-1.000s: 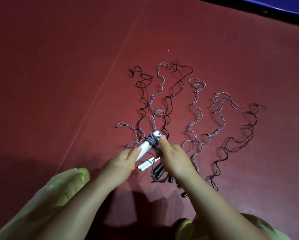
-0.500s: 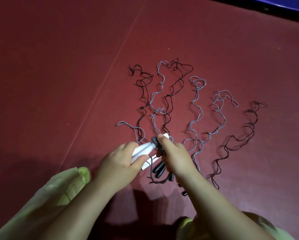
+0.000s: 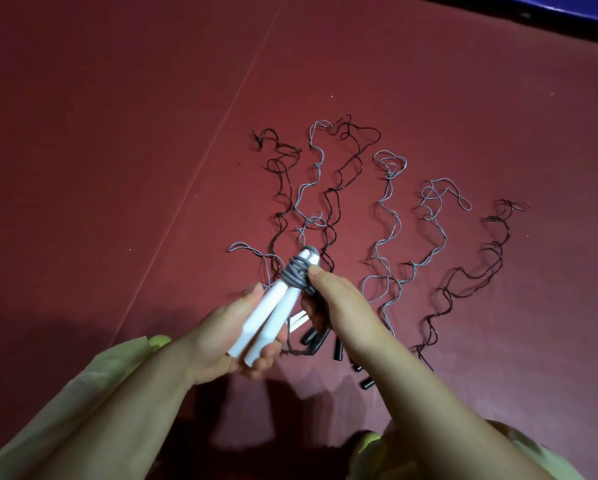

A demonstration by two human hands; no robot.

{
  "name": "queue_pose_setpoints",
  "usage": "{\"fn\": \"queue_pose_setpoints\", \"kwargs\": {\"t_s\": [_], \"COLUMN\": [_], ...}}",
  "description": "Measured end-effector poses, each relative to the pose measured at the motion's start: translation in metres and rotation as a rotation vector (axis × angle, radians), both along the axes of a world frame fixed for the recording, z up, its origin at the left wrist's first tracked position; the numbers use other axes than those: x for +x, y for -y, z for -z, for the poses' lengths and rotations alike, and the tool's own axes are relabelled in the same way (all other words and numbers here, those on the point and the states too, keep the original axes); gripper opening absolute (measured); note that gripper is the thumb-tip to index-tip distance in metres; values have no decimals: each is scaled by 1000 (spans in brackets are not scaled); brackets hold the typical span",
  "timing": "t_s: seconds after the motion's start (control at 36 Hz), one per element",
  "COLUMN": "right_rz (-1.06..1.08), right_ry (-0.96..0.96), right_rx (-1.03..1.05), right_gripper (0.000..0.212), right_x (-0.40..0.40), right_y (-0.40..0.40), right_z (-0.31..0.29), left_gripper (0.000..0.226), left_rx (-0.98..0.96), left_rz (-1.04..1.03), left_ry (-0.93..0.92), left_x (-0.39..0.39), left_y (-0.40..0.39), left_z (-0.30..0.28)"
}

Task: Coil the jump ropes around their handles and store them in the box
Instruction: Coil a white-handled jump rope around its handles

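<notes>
My left hand [image 3: 230, 336] grips a pair of white handles [image 3: 273, 311] held side by side, pointing up and to the right. Grey rope is coiled [image 3: 296, 277] around their upper part. My right hand [image 3: 339, 303] pinches that grey rope at the coil with thumb and fingers. The loose grey rope [image 3: 309, 188] trails from the handle tips out over the floor. Several other jump ropes, grey [image 3: 387, 216] and black [image 3: 477, 271], lie in wavy lines on the red floor. The box is not in view.
More handles lie on the floor under my hands: another white pair [image 3: 299, 320] and several black ones [image 3: 337, 349]. A seam line [image 3: 200, 171] crosses the red floor mat [image 3: 117, 133]. A dark blue edge [image 3: 550, 5] runs along the top right.
My left hand has slid down to the lower ends of the white handles and lifted them, so the coil is plainly visible. My right hand stays at the coil.
</notes>
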State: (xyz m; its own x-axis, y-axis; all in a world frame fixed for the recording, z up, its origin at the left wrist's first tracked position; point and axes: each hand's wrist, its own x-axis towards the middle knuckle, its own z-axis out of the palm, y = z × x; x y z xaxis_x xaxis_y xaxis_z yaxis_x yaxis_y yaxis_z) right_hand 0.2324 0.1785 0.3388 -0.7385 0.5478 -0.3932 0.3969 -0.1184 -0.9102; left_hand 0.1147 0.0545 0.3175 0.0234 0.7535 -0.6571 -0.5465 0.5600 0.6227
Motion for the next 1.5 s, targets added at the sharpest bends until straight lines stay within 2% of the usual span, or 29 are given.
{"fn": "queue_pose_setpoints", "kwargs": {"t_s": [0.14, 0.25, 0.33, 0.42, 0.47, 0.58, 0.72, 0.78, 0.86, 0.94, 1.03, 1.11, 1.17, 1.22, 1.25, 1.31, 1.36, 1.5], "right_rz": [-32, -9, 5, 13, 15, 57, 106, 121, 134, 128, 124, 67, 61, 72, 80, 83, 74, -33], "right_ry": [196, 275, 313, 316, 300, 267, 297, 289, 302, 307, 265, 208, 157, 97, 71, 38, 25, 70], "right_rx": [73, 200, 271, 300, 270, 128, 31, 13, 4, -6, 50, 127, 120, 69, 36, -18, -46, -54], "right_gripper": [49, 50, 57, 59, 56, 50, 69, 66, 59, 53, 50, 41, 34, 29, 28, 24, 25, 54], "right_x": [3, 3, 3, 2, 2, 1, 0, -1, -2, -2, -1, 0, 0, -1, -1, -1, -1, 0], "right_y": [-4, -3, -2, -2, -1, 1, 2, 3, 3, 3, 3, 5, 6, 7, 7, 7, 7, 3], "right_z": [9, 7, 7, 8, 8, 8, 6, 7, 5, 3, 2, 2, 3, 4, 4, 3, 1, 0], "left_gripper": [59, 59, 64, 79, 80, 56, 57, 58, 57, 58, 59, 48, 38, 55, 65, 75, 76, 63], "left_rx": [-70, -116, -108, -91, -55, -27, -51, -14, 31, 40, -10, 35, 37, -2, 6, 60, 79, 23], "left_rz": [-70, -91, -114, -117, -111, -118, -5, 13, 24, 13, 73, 153, 87, 96, 161, 231, 216, 71], "left_ry": [-323, -442, -567, -757, -892, -1126, -1406, -1580, -1666, -1592, -1336, -920, -500, -111, -13, 66, 96, -14], "left_x": [7, 5, 4, 0, -2, -3, 1, 5, 5, 2, -2, -2, 0, -1, -2, -5, -6, -1], "left_y": [-3, -5, -7, -5, -3, -1, 2, 3, 3, 2, 3, 0, 0, 2, 4, 6, 7, 2], "left_z": [6, 14, 18, 20, 20, 19, 21, 18, 15, 14, 9, 1, -6, -9, -9, -6, -8, -15]}}
